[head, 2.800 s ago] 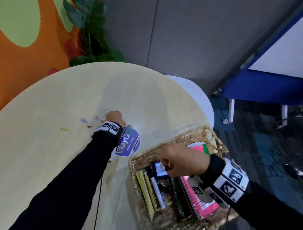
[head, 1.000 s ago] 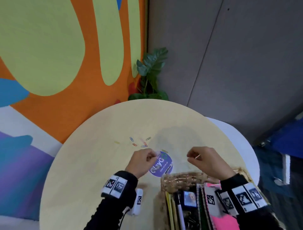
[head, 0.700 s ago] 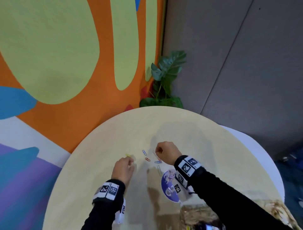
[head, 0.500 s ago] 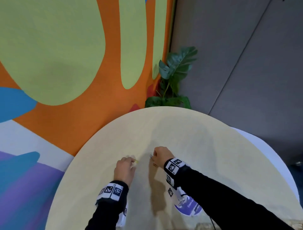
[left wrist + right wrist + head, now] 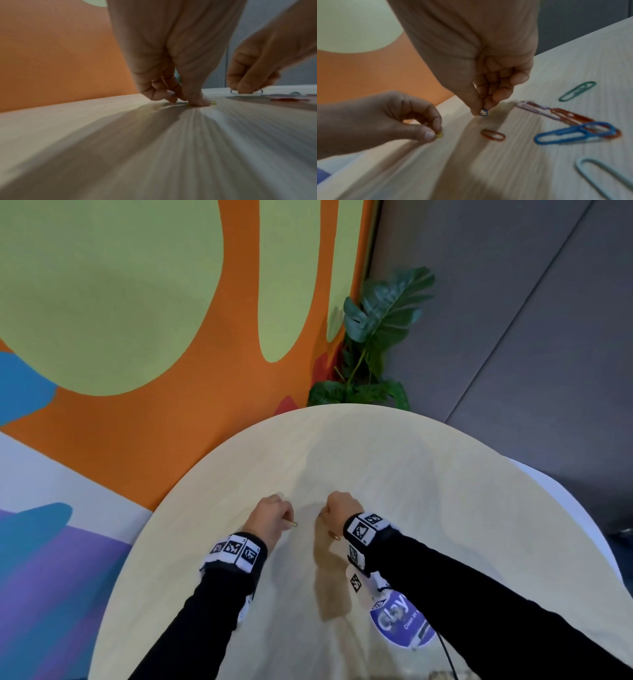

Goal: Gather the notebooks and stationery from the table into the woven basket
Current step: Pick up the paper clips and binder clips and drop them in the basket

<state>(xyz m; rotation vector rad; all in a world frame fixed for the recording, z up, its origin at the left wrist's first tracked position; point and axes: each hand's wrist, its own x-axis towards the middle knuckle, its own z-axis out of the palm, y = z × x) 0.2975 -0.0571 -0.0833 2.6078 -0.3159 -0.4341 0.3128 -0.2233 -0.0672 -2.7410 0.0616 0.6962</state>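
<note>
Nearest, at the lower edge of the head view: a purple round sticker (image 5: 397, 623) flat on the pale wooden table (image 5: 479, 542), partly under the right sleeve (image 5: 479, 594). Just beyond it, two black sleeves with checkered wrist bands.

Farther out, near the table's middle, both hands down at the surface, close but apart. Left hand (image 5: 270, 517) curled, thumb and forefinger pinching a yellow paper clip (image 5: 439, 135) right at the tabletop; a bit of yellow poking out past the thumb in the left wrist view (image 5: 213, 102). Right hand (image 5: 337, 508) likewise curled, thumb and forefinger pinching a small blue paper clip (image 5: 483, 113), lifted just off the wood.

Loose on the table beside the right hand: a red paper clip (image 5: 493, 135) between the two hands, a large blue paper clip (image 5: 573, 133) overlapping an orange-red one (image 5: 570, 116), a lilac clip (image 5: 534, 108) touching that cluster, a green clip (image 5: 577, 91) a little apart, a pale blue clip (image 5: 604, 175) close to the camera.

Woven basket all but out of view: only a blurred wicker scrap at the bottom edge of the head view.

Farthest: a leafy plant (image 5: 373, 337) behind the table, an orange and green wall (image 5: 137, 302), grey panels.
</note>
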